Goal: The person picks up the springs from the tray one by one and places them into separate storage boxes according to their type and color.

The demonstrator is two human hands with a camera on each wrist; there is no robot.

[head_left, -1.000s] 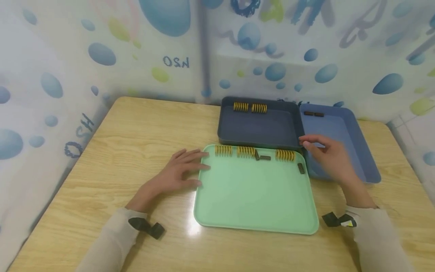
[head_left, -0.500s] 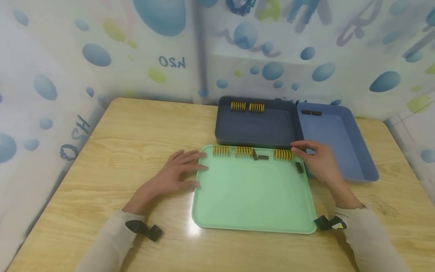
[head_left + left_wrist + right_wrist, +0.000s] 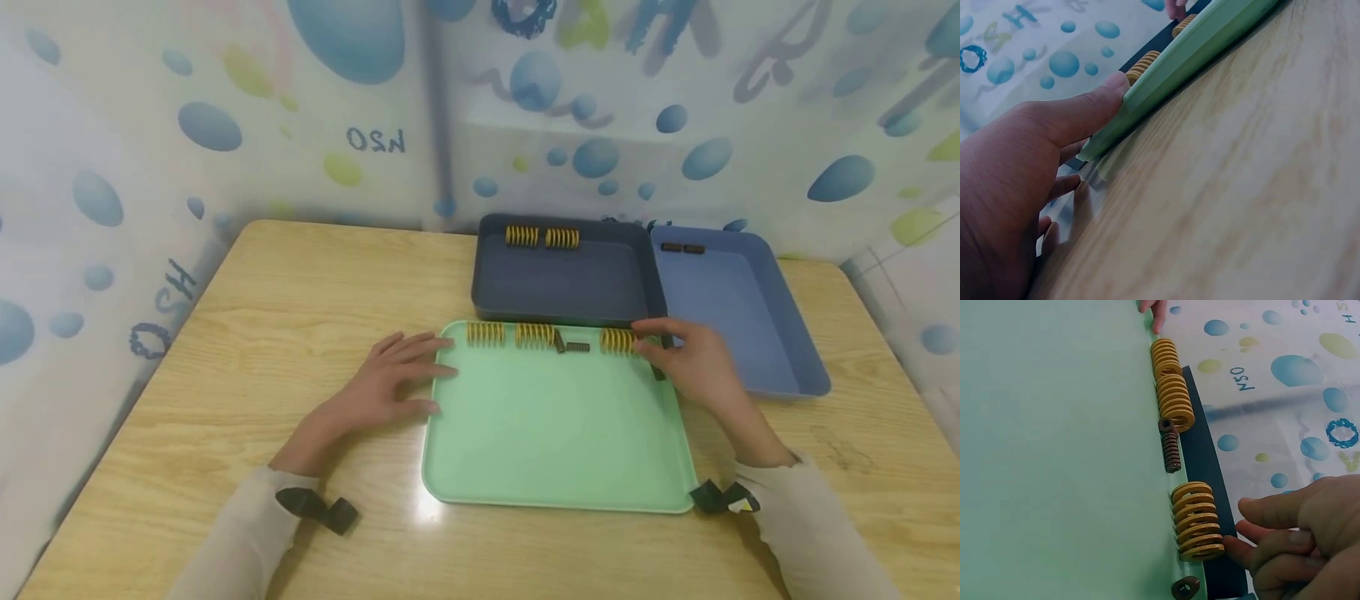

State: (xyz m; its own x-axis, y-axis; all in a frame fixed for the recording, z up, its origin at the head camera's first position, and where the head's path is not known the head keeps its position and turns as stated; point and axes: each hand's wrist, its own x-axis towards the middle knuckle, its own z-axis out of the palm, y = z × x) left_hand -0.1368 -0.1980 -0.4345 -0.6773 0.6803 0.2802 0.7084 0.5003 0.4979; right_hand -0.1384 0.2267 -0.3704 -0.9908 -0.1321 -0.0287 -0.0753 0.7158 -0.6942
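A pale green tray (image 3: 555, 433) lies on the wooden table, with yellow coil springs and small dark springs along its far edge. My left hand (image 3: 401, 379) rests at the tray's left edge with fingers spread; in the left wrist view its thumb (image 3: 1100, 103) touches the rim. At the tray's far right corner, my right hand (image 3: 693, 362) reaches to the rightmost yellow spring (image 3: 617, 341). The right wrist view has its fingertips beside that yellow spring (image 3: 1197, 522), not closed around it. One small dark spring (image 3: 657, 372) is partly hidden under this hand.
Behind the green tray stands a dark navy tray (image 3: 566, 283) with two yellow springs (image 3: 542, 238). To its right, a blue tray (image 3: 738, 325) holds two small dark springs (image 3: 683, 247). A patterned wall (image 3: 315, 100) rises behind the table.
My right hand has moved left from the blue tray's near left edge to the rightmost yellow spring on the green tray. The left hand has stayed at the tray's edge.
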